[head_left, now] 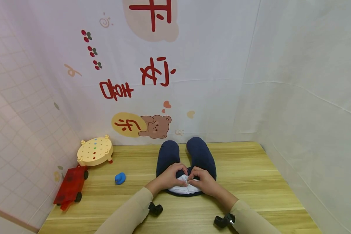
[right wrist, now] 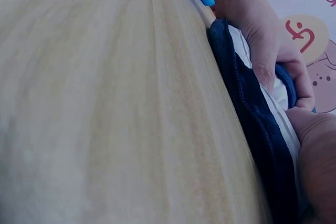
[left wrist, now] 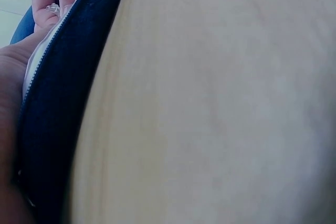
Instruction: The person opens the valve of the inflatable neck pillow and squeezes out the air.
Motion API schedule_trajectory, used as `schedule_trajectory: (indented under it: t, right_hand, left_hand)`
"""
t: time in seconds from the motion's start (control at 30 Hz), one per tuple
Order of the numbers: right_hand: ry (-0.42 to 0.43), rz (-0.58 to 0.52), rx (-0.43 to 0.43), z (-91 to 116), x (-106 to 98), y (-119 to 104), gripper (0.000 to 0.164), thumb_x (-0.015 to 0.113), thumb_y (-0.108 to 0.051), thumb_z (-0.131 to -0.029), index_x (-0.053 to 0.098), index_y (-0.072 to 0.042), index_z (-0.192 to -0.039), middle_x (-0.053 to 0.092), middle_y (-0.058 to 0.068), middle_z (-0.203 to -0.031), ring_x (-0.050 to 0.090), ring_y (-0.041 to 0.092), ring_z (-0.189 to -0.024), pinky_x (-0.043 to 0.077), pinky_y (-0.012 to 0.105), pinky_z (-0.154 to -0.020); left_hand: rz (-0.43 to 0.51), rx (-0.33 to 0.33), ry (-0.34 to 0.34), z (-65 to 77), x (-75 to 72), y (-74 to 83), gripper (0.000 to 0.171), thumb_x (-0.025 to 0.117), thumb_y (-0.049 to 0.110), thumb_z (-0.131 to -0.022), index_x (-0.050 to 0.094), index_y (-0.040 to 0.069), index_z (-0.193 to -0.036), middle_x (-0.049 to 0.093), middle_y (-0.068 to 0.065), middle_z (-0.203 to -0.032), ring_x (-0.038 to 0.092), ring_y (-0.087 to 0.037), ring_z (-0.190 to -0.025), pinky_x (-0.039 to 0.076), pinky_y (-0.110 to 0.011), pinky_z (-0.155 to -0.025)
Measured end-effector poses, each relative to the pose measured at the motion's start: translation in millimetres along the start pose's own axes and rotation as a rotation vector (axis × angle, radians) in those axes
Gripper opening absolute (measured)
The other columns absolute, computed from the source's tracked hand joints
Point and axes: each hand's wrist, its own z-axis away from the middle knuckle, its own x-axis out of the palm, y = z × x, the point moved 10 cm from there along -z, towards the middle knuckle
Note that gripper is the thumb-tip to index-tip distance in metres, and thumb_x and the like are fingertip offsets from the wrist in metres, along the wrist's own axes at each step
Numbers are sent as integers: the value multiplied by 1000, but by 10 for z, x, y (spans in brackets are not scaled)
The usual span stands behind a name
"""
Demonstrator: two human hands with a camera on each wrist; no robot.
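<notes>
A navy U-shaped neck pillow lies on the table, its two arms toward the wall. Along the near curve its zipped cover is parted, and the white inner shows. My left hand holds the pillow from the left, thumb on the white inner and fingers bent over the far side. From the other side my right hand meets it, pinching a small clear plastic piece at the white inner. The zipper teeth run along the navy edge. The palms are mostly hidden.
To the left lies a small blue toy. Farther left stand a translucent red toy car and a round cream pegboard on short legs. A printed white cloth hangs behind the table.
</notes>
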Motion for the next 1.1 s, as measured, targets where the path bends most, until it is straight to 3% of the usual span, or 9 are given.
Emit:
schedule_trajectory:
  t: [0.43,0.63,0.9,1.1]
  right_hand:
    - [11,22,-61,-5,1,-48,12,84,-5,-98,78,-15,-94,69,-4,-101,67,15,-100,58,30,-91]
    - [4,20,-50,-7,4,-64,13,85,-5,-97,78,-15,-93,69,-3,-100,67,15,-100,58,29,-91]
    - [8,6,-64,-10,4,-101,11,84,-5,-98,79,-14,-94,70,0,-100,69,23,-99,60,37,-90]
    - [-5,24,-38,-11,14,-62,12,85,-6,-97,78,-15,-94,68,-3,-100,67,16,-100,59,32,-91]
  left_hand:
    - [-5,-18,-8,6,1,27,37,98,25,-88,72,17,-114,70,7,-127,59,-16,-124,47,-41,-113]
    - [-21,-13,-11,2,8,41,38,98,24,-88,72,15,-114,69,6,-126,59,-16,-124,47,-41,-113]
    - [-12,-21,-11,9,12,35,37,98,24,-88,72,17,-114,68,7,-125,58,-16,-123,47,-41,-112]
    - [-17,-25,-14,7,15,34,37,97,25,-88,72,18,-114,68,8,-126,57,-15,-124,47,-42,-112]
